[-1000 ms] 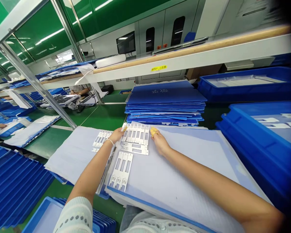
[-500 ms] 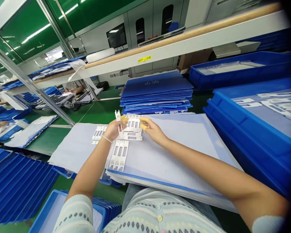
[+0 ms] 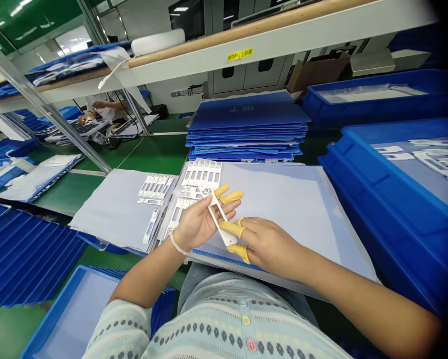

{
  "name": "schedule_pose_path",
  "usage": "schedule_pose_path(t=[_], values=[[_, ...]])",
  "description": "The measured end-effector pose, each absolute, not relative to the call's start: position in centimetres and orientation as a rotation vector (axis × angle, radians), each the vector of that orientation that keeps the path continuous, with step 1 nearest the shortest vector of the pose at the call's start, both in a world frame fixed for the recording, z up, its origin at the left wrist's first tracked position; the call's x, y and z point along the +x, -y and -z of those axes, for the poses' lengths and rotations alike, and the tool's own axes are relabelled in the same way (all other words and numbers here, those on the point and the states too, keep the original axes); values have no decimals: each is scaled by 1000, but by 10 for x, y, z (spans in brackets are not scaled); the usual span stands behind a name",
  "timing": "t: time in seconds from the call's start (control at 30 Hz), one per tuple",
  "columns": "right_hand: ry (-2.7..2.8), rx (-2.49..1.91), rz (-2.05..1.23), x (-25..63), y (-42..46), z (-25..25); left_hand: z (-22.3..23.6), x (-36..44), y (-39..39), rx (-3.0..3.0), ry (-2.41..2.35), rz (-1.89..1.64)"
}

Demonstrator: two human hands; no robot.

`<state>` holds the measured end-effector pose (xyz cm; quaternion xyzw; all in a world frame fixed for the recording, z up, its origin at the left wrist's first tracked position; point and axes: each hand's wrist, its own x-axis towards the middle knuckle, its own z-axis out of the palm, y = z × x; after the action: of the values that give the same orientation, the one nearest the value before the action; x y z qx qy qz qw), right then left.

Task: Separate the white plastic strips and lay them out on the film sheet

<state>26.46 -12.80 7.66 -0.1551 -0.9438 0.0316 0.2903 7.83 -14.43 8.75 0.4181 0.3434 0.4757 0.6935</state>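
Note:
A narrow white stamped metal bracket [image 3: 218,219] stands tilted between my hands. My left hand [image 3: 196,224] is palm up and holds it across the fingers, and my right hand [image 3: 267,244] pinches its lower end between yellow finger cots. Under them lies a pale blue-grey sheet [image 3: 291,199]. On this sheet, just beyond my left fingers, lie white bracket strips [image 3: 201,173] in a row. Further white strips [image 3: 154,188] rest on a second pale sheet [image 3: 112,214], with one thin strip [image 3: 151,227] near its right edge.
A stack of blue corrugated plastic sheets [image 3: 246,124] stands beyond the pale sheet. Blue crates [image 3: 392,169] lie to the right, and blue stacks [image 3: 22,254] lie to the left. A co-worker's arm [image 3: 100,107] shows at a far bench.
My hands have come closer to me and together, now holding one long bracket between them. The view has tilted downward, and the strips on the sheets lie differently.

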Motion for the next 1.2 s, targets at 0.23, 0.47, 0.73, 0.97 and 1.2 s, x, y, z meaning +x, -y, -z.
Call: schedule_pose_path(t=[0.23,0.47,0.73,0.97,1.2], values=[[2228,-986,-429,304,46,-60,-13,83,172,2333,-1387,-497],[2002,-1344,-534,316,-54,-51,15,84,171,2616,-1515,-171],[2055,-1384,-584,295,-94,-23,25,82,172,2662,-1511,-202],[2078,-1463,-633,282,-105,-8,19,82,171,2613,-1499,-181],[2077,-1522,-590,282,-101,4,3,84,168,2515,-1470,-143]])
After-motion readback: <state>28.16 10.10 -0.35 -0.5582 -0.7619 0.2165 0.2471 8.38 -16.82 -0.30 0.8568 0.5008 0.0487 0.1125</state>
